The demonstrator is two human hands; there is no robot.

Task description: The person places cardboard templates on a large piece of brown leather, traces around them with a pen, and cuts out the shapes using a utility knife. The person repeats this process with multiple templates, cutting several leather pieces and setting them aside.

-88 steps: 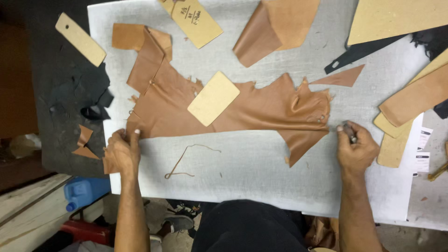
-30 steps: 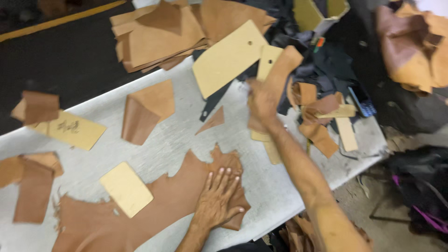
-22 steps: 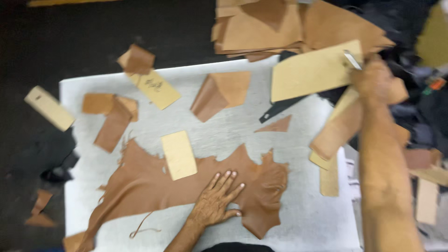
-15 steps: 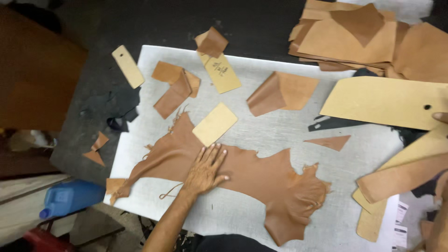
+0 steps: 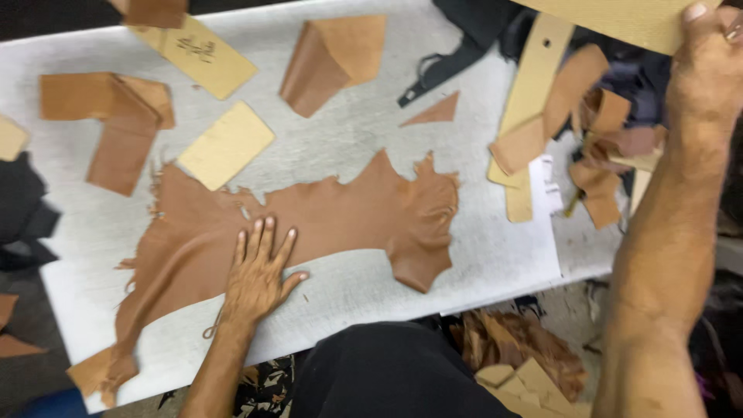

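Observation:
A large irregular piece of tan leather [image 5: 333, 217] lies flat on the white cutting board [image 5: 480, 263]. My left hand [image 5: 259, 271] rests on its lower middle, palm down with fingers spread. My right hand [image 5: 708, 58] is raised at the top right and grips the lower edge of a large tan cardboard pattern [image 5: 627, 19]. A small rectangular cardboard pattern [image 5: 226, 145] lies on the board just above the leather's left part.
A folded leather piece [image 5: 333, 50], a small leather triangle [image 5: 437, 112], an L-shaped leather scrap [image 5: 116, 128] and a marked cardboard template [image 5: 197, 54] lie on the board. Cardboard strips and leather scraps [image 5: 573, 131] are heaped at the right. More offcuts [image 5: 518, 356] lie below the board's edge.
The view has swung and moved closer. My right hand has come up with the large cardboard pattern at the top right. My left hand stays flat on the leather.

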